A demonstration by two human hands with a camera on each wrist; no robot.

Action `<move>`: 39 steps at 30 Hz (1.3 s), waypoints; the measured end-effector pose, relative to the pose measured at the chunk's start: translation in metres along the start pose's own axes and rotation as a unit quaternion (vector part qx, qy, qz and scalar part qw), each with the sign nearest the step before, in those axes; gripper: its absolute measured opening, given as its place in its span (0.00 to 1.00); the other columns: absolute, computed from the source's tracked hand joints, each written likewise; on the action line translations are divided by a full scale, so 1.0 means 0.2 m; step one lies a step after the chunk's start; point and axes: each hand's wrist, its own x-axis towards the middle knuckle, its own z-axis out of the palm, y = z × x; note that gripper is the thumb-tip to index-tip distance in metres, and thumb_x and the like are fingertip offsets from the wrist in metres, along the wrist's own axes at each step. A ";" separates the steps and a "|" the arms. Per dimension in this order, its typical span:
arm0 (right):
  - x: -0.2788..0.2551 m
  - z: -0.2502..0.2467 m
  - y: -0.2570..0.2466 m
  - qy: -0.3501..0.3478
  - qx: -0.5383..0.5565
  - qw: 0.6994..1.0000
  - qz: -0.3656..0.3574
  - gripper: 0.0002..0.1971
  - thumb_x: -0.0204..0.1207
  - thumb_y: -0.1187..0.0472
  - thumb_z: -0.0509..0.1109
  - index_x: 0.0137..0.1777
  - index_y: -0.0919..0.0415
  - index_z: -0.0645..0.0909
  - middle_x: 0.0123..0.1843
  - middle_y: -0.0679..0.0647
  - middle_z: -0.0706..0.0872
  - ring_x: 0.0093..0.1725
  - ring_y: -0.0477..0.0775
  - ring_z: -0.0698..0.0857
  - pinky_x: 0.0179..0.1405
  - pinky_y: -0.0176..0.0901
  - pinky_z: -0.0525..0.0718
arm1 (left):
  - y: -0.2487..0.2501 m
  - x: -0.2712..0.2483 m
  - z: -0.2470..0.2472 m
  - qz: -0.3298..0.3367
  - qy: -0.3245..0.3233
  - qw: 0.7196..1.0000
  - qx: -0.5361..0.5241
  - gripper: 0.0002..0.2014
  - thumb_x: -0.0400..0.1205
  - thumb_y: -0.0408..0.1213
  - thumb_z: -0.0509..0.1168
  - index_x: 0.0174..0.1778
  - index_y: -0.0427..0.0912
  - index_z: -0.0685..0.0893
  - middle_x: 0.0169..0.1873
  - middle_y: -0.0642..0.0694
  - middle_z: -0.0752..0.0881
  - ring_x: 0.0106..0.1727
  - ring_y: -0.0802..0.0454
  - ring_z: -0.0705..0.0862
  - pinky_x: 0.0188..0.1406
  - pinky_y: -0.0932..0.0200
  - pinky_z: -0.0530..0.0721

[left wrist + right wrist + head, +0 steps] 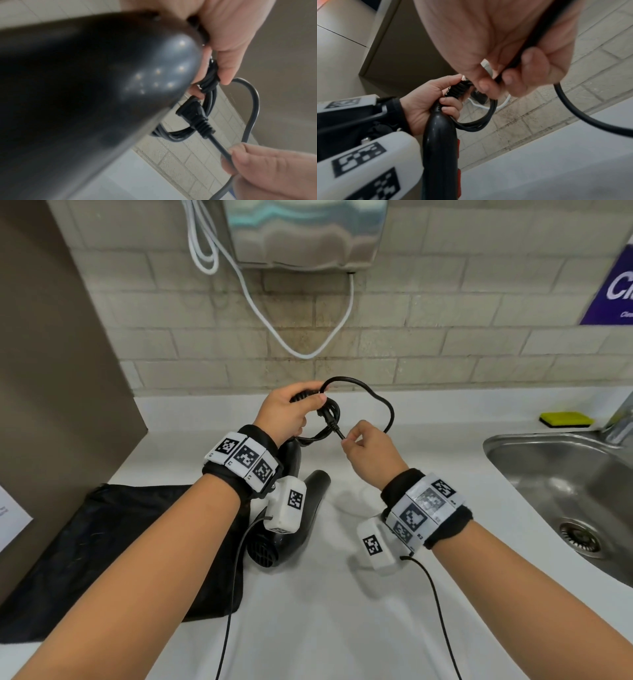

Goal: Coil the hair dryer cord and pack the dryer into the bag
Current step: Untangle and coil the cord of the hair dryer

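Coiling is nearly finishing: the left hand is clamping the gathered cord loops at the hair dryer handle above the table, the right hand is pinching the plug-end cord, which likely needs tucking before bagging in the black bag lying near-left.

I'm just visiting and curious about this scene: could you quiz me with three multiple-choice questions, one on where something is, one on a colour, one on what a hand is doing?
1. Where does the black bag lie?
A. In the sink
B. On the counter, left of the hair dryer
C. Hanging on the wall

2. What colour is the sponge by the sink?
A. Yellow
B. Red
C. White

3. What does the right hand do?
A. Rests flat on the counter
B. Holds the bag
C. Pinches the cord

Answers: 1 B, it lies flat beside the hair dryer; 2 A, its top is bright yellow; 3 C, finger and thumb nip the cord just past the plug.
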 end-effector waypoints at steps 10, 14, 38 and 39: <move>0.07 0.05 -0.15 0.089 0.115 0.989 -0.013 0.07 0.76 0.73 0.57 0.46 0.62 0.64 0.41 0.53 0.79 0.37 0.49 0.76 0.27 0.28 0.72 | 0.03 -0.01 0.04 -0.022 -0.064 0.998 0.018 0.11 0.81 0.33 0.64 0.57 0.48 0.84 0.35 0.49 0.81 0.21 0.57 0.69 0.19 0.67 0.69; 0.06 0.08 -0.11 0.084 0.111 0.988 -0.070 0.13 0.78 0.73 0.59 0.38 0.55 0.64 0.48 0.59 0.86 0.44 0.49 0.82 0.36 0.20 0.75 | 0.04 -0.01 0.01 -0.033 -0.080 0.995 0.040 0.09 0.81 0.33 0.65 0.55 0.48 0.84 0.31 0.51 0.81 0.20 0.57 0.70 0.19 0.66 0.69; 0.17 -0.23 -0.07 -0.125 -0.161 0.952 -0.227 0.25 0.76 0.77 0.56 0.71 0.59 0.71 0.65 0.56 0.80 0.60 0.50 0.79 0.59 0.32 0.72 | 0.07 -0.05 0.05 -0.022 -0.120 0.990 0.066 0.09 0.80 0.28 0.64 0.54 0.42 0.83 0.32 0.44 0.78 0.19 0.56 0.66 0.18 0.66 0.63; 0.19 -0.24 -0.06 -0.099 -0.176 0.954 -0.221 0.21 0.77 0.75 0.58 0.68 0.62 0.75 0.62 0.58 0.82 0.59 0.53 0.80 0.58 0.33 0.72 | 0.06 -0.05 0.05 -0.023 -0.109 0.992 0.062 0.08 0.81 0.28 0.64 0.53 0.43 0.84 0.32 0.46 0.79 0.19 0.55 0.67 0.17 0.67 0.64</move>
